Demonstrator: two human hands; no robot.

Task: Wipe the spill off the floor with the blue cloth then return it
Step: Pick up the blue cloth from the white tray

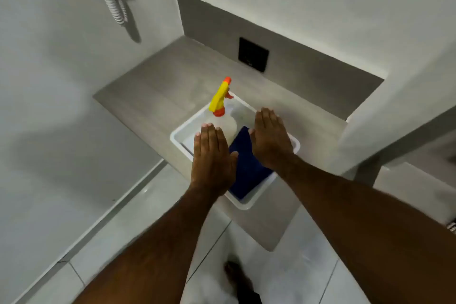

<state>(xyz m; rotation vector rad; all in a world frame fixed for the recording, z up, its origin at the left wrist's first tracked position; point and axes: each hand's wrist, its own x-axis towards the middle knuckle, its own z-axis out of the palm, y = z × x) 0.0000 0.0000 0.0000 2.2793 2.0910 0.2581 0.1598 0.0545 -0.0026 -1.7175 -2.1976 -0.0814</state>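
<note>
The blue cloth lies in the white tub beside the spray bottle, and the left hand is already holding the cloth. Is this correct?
Not quite. The blue cloth does lie in the white tub beside the spray bottle, but the head view shows the left hand flat and open above it, holding nothing.

A white plastic tub (248,205) stands on a grey tiled ledge (148,96), near its front edge. Inside the tub, at the far left, a clear spray bottle (223,122) stands upright, with a yellow trigger head and an orange nozzle. On the grey back wall of the recess there is a black square plate (253,54). A ribbed silver shower hose (113,1) hangs on the white wall at upper left.
</note>
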